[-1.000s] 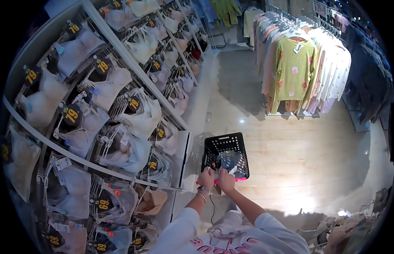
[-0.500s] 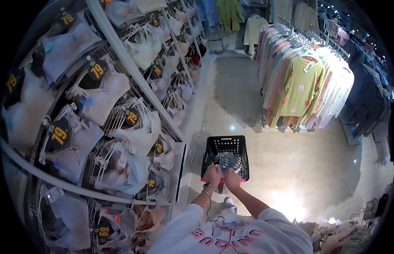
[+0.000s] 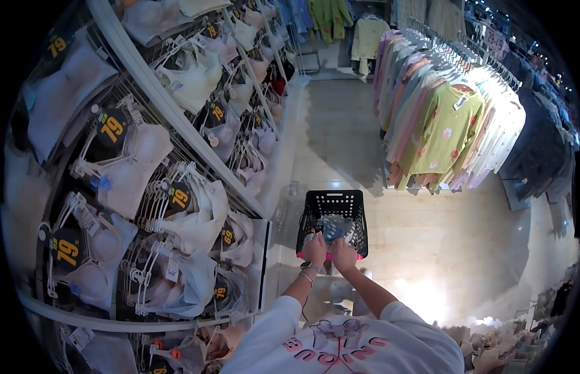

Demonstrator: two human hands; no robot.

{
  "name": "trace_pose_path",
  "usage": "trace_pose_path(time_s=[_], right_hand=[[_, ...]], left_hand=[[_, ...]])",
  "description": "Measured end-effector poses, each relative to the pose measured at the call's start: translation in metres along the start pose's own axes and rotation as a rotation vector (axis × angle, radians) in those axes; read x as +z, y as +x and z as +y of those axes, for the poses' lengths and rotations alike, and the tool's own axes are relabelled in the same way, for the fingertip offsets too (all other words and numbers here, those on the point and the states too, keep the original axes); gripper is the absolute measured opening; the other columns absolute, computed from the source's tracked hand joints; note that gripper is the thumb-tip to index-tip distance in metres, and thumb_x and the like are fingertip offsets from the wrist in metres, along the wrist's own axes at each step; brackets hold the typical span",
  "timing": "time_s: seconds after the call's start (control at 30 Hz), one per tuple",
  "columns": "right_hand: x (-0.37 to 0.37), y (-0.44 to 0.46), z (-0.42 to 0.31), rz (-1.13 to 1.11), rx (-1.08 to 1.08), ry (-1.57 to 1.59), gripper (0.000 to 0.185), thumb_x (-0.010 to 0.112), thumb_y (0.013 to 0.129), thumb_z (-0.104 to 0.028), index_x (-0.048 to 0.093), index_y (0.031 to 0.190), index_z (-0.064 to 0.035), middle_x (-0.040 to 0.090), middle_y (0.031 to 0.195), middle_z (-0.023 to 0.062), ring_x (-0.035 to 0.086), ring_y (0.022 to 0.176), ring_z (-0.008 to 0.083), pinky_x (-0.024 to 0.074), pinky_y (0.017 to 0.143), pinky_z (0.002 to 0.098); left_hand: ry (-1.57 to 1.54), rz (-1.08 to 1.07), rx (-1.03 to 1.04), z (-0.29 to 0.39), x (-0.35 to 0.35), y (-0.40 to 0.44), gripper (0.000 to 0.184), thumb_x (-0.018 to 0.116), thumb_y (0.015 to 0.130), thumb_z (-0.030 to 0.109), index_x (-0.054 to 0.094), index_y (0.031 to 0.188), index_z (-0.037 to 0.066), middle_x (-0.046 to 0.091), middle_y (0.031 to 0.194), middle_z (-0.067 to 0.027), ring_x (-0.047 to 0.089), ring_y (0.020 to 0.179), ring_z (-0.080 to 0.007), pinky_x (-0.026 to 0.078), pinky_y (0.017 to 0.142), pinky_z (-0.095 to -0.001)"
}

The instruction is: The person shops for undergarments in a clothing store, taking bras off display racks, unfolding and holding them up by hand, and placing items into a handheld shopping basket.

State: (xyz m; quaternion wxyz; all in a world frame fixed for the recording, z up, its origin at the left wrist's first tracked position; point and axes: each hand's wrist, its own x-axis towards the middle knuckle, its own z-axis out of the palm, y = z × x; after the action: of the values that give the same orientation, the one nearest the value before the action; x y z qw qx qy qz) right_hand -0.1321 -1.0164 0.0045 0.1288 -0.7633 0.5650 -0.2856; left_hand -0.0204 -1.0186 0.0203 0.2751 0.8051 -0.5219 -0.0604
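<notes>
A black shopping basket [image 3: 362, 224] with a perforated far wall and a pink near edge is in front of me. My left hand [image 3: 314, 249] is closed at its near side, with a small pale thing with an orange tip by the fingers. Beside it, my right hand [image 3: 344, 255] is also closed over the near edge. Both appear to grip the basket, though the part under my fingers is hidden. A grey-blue patterned item [image 3: 335, 228] lies inside, its kind unclear.
Bras on hangers [image 3: 137, 156] fill the wall racks at left, with price signs [image 3: 111, 126]. A white base [image 3: 265, 249] juts out beside the basket. Ahead right, a rack holds long-sleeved tops [image 3: 442, 131]. Pale floor [image 3: 340, 143] runs between them; more garments [image 3: 508, 346] are at lower right.
The left racks have shifted left and downward in view as I move forward. The basket keeps nearly the same place before me, with both hands staying at its near edge.
</notes>
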Motion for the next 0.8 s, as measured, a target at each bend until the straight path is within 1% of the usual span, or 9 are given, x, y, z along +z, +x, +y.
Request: trace_pose_path(time_s=[0.07,0.17,0.27,0.37,0.5,0.63,0.7,0.73,0.8], right_hand=[[0.006,0.016,0.004,-0.024,0.002,-0.002,0.014,0.049,0.088,-0.021,0.050,0.087,-0.0064,0.059,0.075,0.0112,0.059,0.053,0.0335,0.0474,0.048,0.0452],[0.014,0.038,0.011,-0.034,-0.003,0.034,0.012,0.049,0.086,-0.019,0.049,0.087,-0.0068,0.058,0.075,0.0108,0.059,0.054,0.0333,0.0476,0.048,0.0451],[0.013,0.066,0.020,-0.049,-0.030,0.040,0.011,0.050,0.084,-0.017,0.049,0.088,-0.0071,0.058,0.076,0.0110,0.060,0.055,0.0329,0.0476,0.048,0.0447],[0.015,0.092,0.031,-0.054,-0.079,0.068,0.012,0.051,0.081,-0.016,0.049,0.088,-0.0064,0.057,0.078,0.0113,0.061,0.056,0.0313,0.0477,0.047,0.0430],[0.011,0.126,0.038,-0.142,-0.099,0.069,0.015,0.054,0.079,-0.015,0.050,0.090,-0.0053,0.057,0.080,0.0107,0.061,0.057,0.0298,0.0481,0.048,0.0412],[0.011,0.155,0.052,-0.180,-0.144,0.053,0.023,0.057,0.076,-0.017,0.048,0.093,-0.0037,0.057,0.085,0.0131,0.061,0.060,0.0314,0.0484,0.051,0.0422],[0.015,0.166,0.058,-0.205,-0.137,0.103,0.024,0.057,0.076,-0.017,0.048,0.093,-0.0032,0.056,0.086,0.0137,0.061,0.061,0.0320,0.0487,0.051,0.0424],[0.017,0.170,0.061,-0.186,-0.135,0.122,0.019,0.054,0.080,-0.018,0.047,0.091,-0.0038,0.057,0.083,0.0135,0.061,0.059,0.0320,0.0484,0.050,0.0426],[0.014,0.181,0.066,-0.148,-0.134,0.155,0.013,0.049,0.087,-0.018,0.047,0.087,-0.0050,0.057,0.078,0.0129,0.061,0.056,0.0321,0.0479,0.047,0.0428]], left_hand=[[0.009,-0.017,-0.026,0.005,-0.001,0.013,0.040,0.037,0.095,0.034,0.060,0.076,0.006,0.061,0.063,-0.0183,0.060,0.060,-0.0381,0.046,0.053,-0.0487],[0.051,-0.073,-0.053,0.007,0.013,0.041,0.043,0.037,0.095,0.036,0.062,0.078,0.006,0.062,0.071,-0.0206,0.061,0.066,-0.0399,0.047,0.057,-0.0497],[0.065,-0.037,-0.057,0.014,0.025,0.064,0.043,0.035,0.095,0.037,0.061,0.078,0.007,0.062,0.067,-0.0195,0.062,0.065,-0.0394,0.047,0.056,-0.0504],[0.078,-0.131,-0.129,0.027,0.030,0.089,0.044,0.035,0.095,0.037,0.062,0.081,0.006,0.062,0.073,-0.0225,0.060,0.071,-0.0420,0.046,0.062,-0.0512],[0.121,-0.172,-0.087,0.029,0.045,0.120,0.045,0.035,0.094,0.039,0.063,0.082,0.006,0.063,0.077,-0.0213,0.059,0.074,-0.0431,0.046,0.063,-0.0513],[0.037,-0.125,-0.039,0.043,0.050,0.141,0.048,0.034,0.095,0.041,0.064,0.080,0.006,0.062,0.075,-0.0209,0.059,0.072,-0.0428,0.046,0.062,-0.0504],[0.057,-0.148,-0.069,0.050,0.055,0.148,0.049,0.033,0.094,0.044,0.063,0.085,0.006,0.062,0.077,-0.0216,0.059,0.074,-0.0435,0.046,0.063,-0.0521],[0.067,-0.159,-0.086,0.052,0.056,0.152,0.049,0.033,0.094,0.045,0.063,0.087,0.007,0.062,0.078,-0.0220,0.059,0.075,-0.0439,0.045,0.064,-0.0529],[0.100,-0.190,-0.144,0.055,0.059,0.161,0.050,0.032,0.094,0.046,0.062,0.087,0.007,0.062,0.078,-0.0219,0.059,0.075,-0.0439,0.045,0.064,-0.0530]])
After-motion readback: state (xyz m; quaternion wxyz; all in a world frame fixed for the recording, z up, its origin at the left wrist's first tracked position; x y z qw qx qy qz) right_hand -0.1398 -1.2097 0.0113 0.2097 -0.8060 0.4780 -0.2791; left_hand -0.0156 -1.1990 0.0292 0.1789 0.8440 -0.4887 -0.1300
